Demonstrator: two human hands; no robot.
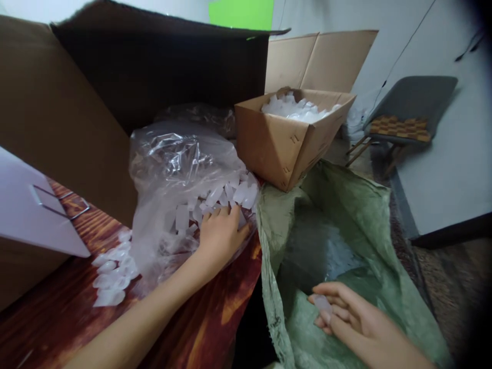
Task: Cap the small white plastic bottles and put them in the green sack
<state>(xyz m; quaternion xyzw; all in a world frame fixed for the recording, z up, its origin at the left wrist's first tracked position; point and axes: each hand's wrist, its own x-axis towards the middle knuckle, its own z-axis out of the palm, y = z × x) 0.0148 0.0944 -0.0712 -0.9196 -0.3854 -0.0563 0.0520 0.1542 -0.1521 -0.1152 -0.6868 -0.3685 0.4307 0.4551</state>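
Note:
My left hand [219,238] reaches into the mouth of a clear plastic bag [172,169] lying on the wooden table [215,318]. Its fingers curl among several small translucent white plastic pieces [230,197] spilling from the bag. Whether it grips one I cannot make out. My right hand [346,315] hovers over the open green woven sack [346,215] beside the table. Its fingers pinch one small translucent plastic piece [322,303].
A big open cardboard box [69,118] stands behind the bag. A smaller cardboard box [284,138] filled with white pieces sits at the table's far corner. Loose white pieces [111,277] lie on the table at left. A grey chair [407,113] stands against the wall.

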